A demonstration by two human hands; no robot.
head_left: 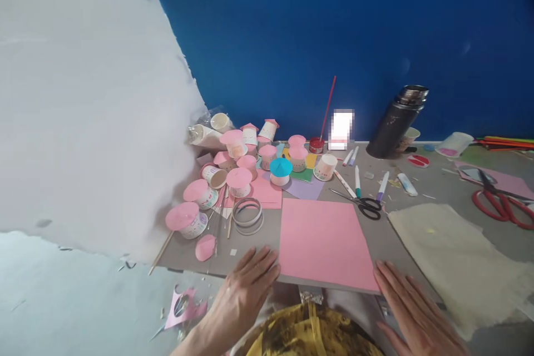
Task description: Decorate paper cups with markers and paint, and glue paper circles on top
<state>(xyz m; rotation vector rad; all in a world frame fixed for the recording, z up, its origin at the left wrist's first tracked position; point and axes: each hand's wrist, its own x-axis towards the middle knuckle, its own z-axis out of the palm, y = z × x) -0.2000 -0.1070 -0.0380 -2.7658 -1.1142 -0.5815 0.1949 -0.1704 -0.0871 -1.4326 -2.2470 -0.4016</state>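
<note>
A square sheet of pink paper (325, 242) lies flat at the front edge of the table, between my two hands. My left hand (246, 283) rests flat by the sheet's lower left corner, fingers stretched out and holding nothing. At the lower right corner, my right hand (411, 306) lies with its fingers extended, also without anything in it. Black-handled scissors (369, 208) lie just beyond the sheet's upper right. Left of the sheet are rolls of tape (248, 216) and a small pink paper piece (206, 247).
Several paper cups with pink tops (240, 181) crowd the back left, one with a blue cone top (281, 168). A dark flask (396, 122) stands at the back right. Markers (357, 181), a beige cloth (450, 256) and red-handled scissors (503, 206) lie to the right.
</note>
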